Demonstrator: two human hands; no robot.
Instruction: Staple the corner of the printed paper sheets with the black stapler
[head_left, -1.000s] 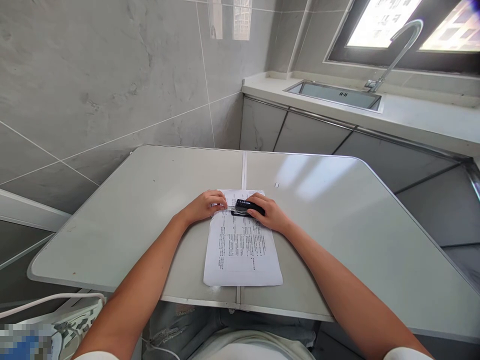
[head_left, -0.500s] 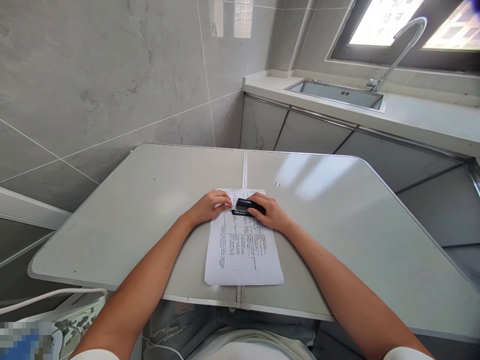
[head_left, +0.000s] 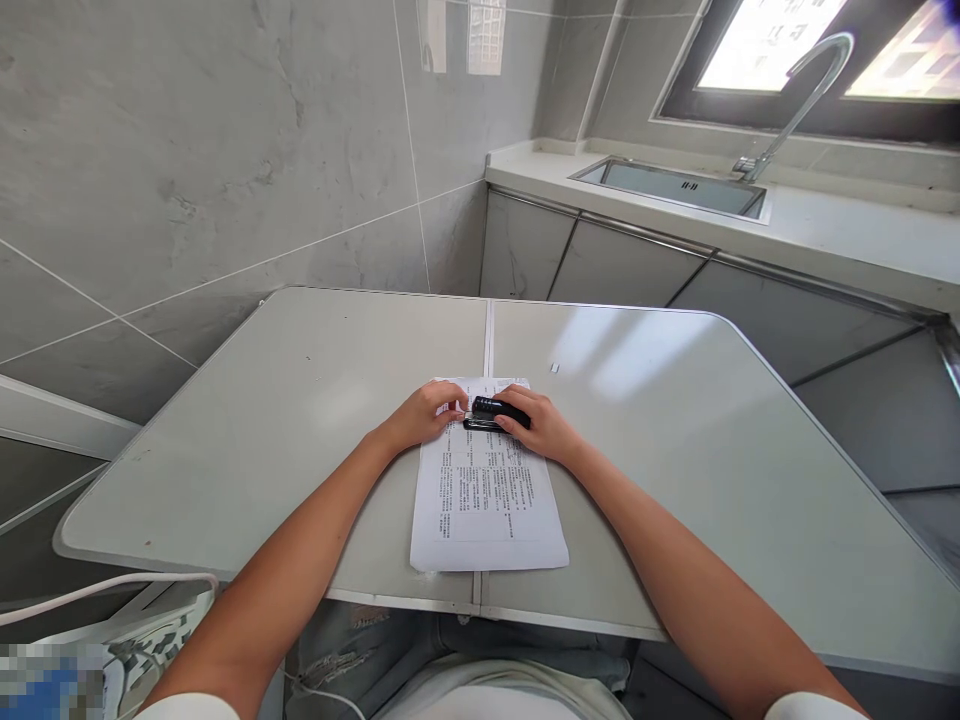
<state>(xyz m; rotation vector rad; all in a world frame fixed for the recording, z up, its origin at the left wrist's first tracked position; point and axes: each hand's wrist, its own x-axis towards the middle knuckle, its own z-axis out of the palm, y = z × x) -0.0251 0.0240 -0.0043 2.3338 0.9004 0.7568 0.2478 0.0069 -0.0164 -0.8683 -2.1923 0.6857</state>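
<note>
A black stapler (head_left: 501, 407) lies on printed paper, its front end pointing left and its upper arm raised apart from the base. My right hand (head_left: 541, 422) is wrapped round the stapler's rear end. At the front end, my left hand (head_left: 436, 412) has thumb and fingertips bent together in a pinch. Whatever is between those fingertips is too small to make out. Both hands rest over the upper part of the printed sheet (head_left: 487, 540), which lies flat near the table's front edge; whether it is one sheet or a stack I cannot tell.
The pale folding table (head_left: 637, 480) has a seam down its middle. A small whitish piece (head_left: 555, 368) lies beyond my right hand. Behind are a counter with a sink (head_left: 667, 190) and a tap (head_left: 810, 100). A white cable (head_left: 112, 585) runs at the lower left.
My left fingers have shifted slightly at the stapler's front end, with the hand a little more arched. The stapler, my right hand and the paper are almost unmoved.
</note>
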